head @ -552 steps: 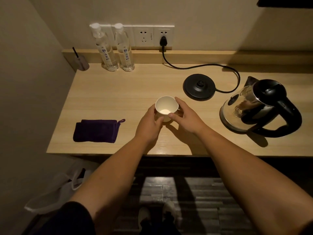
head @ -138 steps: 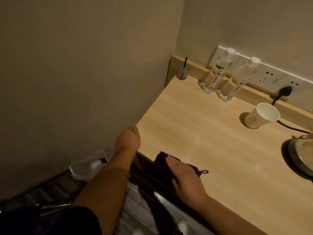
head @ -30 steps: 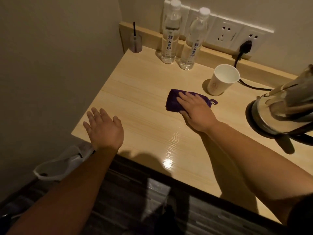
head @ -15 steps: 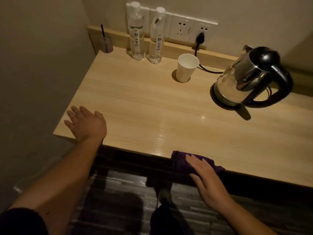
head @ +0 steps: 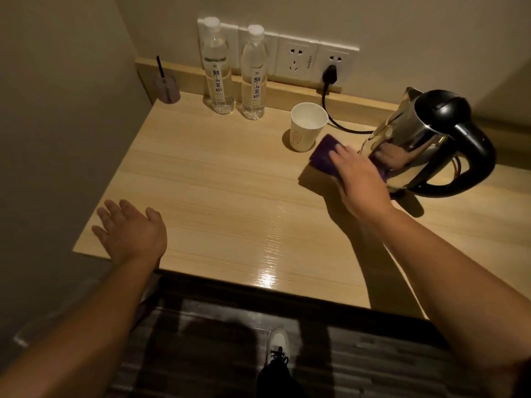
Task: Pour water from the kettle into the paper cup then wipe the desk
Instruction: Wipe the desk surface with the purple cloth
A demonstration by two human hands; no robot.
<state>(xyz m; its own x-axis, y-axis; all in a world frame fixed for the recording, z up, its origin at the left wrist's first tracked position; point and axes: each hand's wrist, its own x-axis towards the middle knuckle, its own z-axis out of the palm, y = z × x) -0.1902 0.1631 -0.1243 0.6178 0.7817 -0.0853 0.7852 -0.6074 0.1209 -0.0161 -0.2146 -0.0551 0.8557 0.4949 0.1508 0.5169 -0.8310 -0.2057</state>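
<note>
My right hand (head: pixel 359 179) presses flat on a purple cloth (head: pixel 324 155) on the wooden desk (head: pixel 218 196), between the white paper cup (head: pixel 306 127) and the steel kettle (head: pixel 422 139). The cloth lies just right of the cup's base and right in front of the kettle's body. The kettle has a black lid and handle, stands upright at the right, and mirrors my hand. My left hand (head: pixel 130 231) rests flat on the desk's front left corner, fingers spread, holding nothing.
Two clear water bottles (head: pixel 234 73) stand at the back by the wall sockets (head: pixel 313 61); a black plug and cord run toward the kettle. A small purple holder with a dark stick (head: pixel 168 87) sits in the back left corner. A wall borders the left side.
My right hand has slid the cloth from the desk's front edge to the back, between cup and kettle. My left hand has stayed on the front left corner.
</note>
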